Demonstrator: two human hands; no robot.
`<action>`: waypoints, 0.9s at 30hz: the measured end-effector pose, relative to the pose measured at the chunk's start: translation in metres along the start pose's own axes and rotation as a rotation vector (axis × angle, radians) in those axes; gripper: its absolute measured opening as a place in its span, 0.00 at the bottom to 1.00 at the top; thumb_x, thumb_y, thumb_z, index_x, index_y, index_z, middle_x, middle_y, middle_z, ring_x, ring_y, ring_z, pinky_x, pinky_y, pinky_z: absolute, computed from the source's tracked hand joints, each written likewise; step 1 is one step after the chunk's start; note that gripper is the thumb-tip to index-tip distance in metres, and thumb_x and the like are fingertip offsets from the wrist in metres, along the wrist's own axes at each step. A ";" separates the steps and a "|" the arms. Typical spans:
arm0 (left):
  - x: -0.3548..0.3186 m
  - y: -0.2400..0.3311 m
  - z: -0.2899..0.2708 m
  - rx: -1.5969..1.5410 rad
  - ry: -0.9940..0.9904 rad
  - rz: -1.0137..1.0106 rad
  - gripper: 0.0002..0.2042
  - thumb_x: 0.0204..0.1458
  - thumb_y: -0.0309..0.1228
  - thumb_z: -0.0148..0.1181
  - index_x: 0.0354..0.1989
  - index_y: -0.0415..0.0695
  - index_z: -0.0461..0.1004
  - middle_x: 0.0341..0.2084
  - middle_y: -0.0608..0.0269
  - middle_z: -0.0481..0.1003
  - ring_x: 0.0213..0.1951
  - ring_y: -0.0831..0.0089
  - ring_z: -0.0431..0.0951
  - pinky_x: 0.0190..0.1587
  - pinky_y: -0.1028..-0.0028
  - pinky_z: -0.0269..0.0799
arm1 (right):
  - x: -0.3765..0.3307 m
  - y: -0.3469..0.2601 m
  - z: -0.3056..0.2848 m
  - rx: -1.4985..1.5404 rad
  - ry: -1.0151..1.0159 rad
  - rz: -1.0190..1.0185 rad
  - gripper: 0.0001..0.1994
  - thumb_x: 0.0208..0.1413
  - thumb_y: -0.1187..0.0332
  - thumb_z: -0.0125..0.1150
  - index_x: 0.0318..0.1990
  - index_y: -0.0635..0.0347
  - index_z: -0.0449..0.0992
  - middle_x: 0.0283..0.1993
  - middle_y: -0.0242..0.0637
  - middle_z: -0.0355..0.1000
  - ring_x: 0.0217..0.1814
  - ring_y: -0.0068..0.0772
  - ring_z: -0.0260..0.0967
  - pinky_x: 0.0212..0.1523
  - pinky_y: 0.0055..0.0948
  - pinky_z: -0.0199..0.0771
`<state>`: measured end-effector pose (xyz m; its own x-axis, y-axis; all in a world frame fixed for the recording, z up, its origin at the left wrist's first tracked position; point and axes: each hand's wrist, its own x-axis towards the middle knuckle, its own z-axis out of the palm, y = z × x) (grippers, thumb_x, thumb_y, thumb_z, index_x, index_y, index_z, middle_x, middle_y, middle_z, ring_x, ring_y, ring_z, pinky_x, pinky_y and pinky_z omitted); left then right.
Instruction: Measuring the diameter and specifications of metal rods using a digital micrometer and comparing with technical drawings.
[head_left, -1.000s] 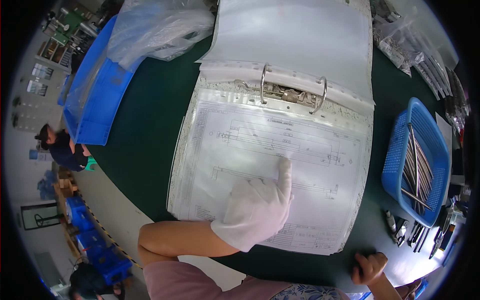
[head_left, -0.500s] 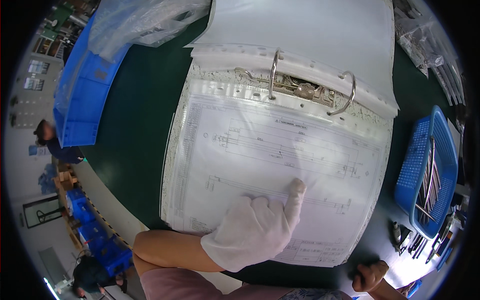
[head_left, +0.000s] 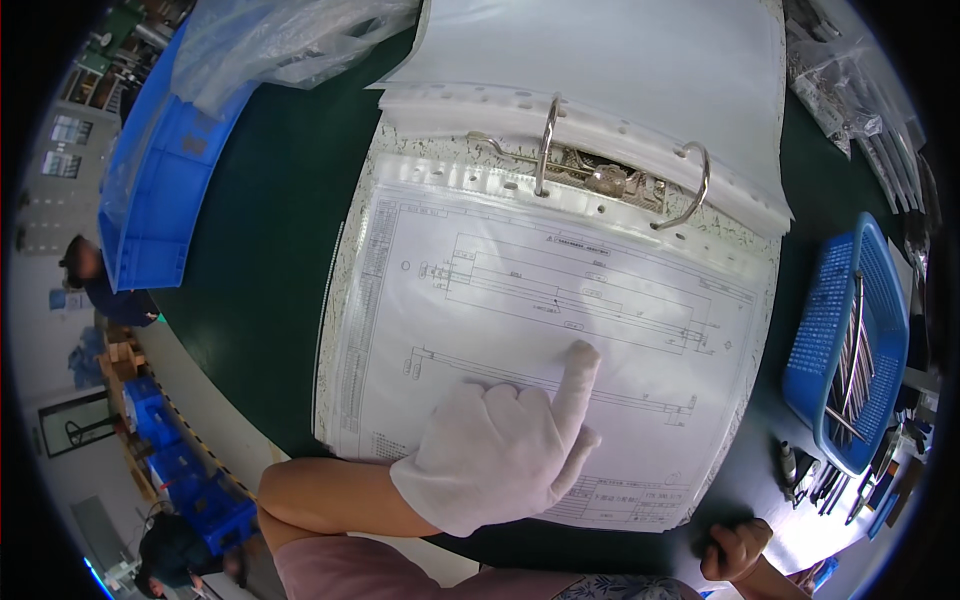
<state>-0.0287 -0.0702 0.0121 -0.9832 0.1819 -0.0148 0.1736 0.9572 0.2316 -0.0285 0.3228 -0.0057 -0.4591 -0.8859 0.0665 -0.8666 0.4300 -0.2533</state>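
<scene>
My left hand [head_left: 500, 450], in a white glove, lies palm down over a technical drawing [head_left: 420, 330] in a clear sleeve. Its index finger is stretched out, the tip at the middle of the sheet between two line figures. The thumb stands apart to the right, the other fingers are bent, and nothing is held. Beneath the sheet lies an open ring binder [head_left: 385, 145] with two metal rings [head_left: 547, 150]. My bare right hand [head_left: 737, 550] is closed in a fist at the table's near edge, right of the binder; no object shows in it.
A blue mesh basket [head_left: 800, 365] of thin metal rods stands at the right, with small tools [head_left: 825, 485] before it. Bagged parts [head_left: 835, 100] lie far right. At far left are a blue bin [head_left: 150, 225] and plastic film [head_left: 290, 50]. Two people are beyond the table.
My left index fingertip has shifted slightly left and away from me on the drawing. The left thumb now shows spread from the hand. My right fist stays in place.
</scene>
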 end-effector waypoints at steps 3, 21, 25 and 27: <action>0.000 0.000 0.000 0.014 -0.002 0.007 0.29 0.42 0.40 0.53 0.50 0.31 0.59 0.04 0.73 0.55 0.06 0.80 0.55 0.10 0.77 0.52 | 0.003 0.000 0.000 -0.010 0.015 -0.003 0.12 0.37 0.62 0.48 0.29 0.59 0.68 0.21 0.34 0.57 0.20 0.32 0.53 0.27 0.32 0.53; -0.001 -0.002 0.000 0.003 -0.024 0.019 0.30 0.42 0.38 0.53 0.52 0.30 0.57 0.04 0.72 0.56 0.06 0.80 0.56 0.11 0.76 0.53 | -0.003 0.001 -0.002 -0.045 -0.003 -0.031 0.13 0.38 0.63 0.47 0.31 0.59 0.68 0.24 0.35 0.57 0.25 0.33 0.53 0.31 0.32 0.53; -0.001 -0.002 0.001 -0.025 -0.026 0.015 0.30 0.42 0.38 0.54 0.52 0.30 0.57 0.04 0.73 0.56 0.06 0.80 0.56 0.11 0.76 0.53 | -0.006 0.001 -0.001 -0.028 -0.035 -0.019 0.13 0.37 0.63 0.48 0.31 0.59 0.68 0.25 0.35 0.57 0.25 0.32 0.53 0.31 0.32 0.53; -0.001 -0.002 0.000 -0.005 -0.040 0.022 0.30 0.42 0.38 0.53 0.52 0.29 0.57 0.04 0.73 0.57 0.06 0.80 0.56 0.11 0.76 0.54 | 0.000 0.000 -0.001 -0.047 -0.007 -0.026 0.13 0.37 0.62 0.48 0.31 0.59 0.68 0.24 0.35 0.57 0.25 0.33 0.53 0.31 0.32 0.54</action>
<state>-0.0280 -0.0724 0.0113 -0.9761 0.2118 -0.0482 0.1948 0.9516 0.2375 -0.0287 0.3232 -0.0046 -0.4352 -0.8980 0.0656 -0.8864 0.4145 -0.2059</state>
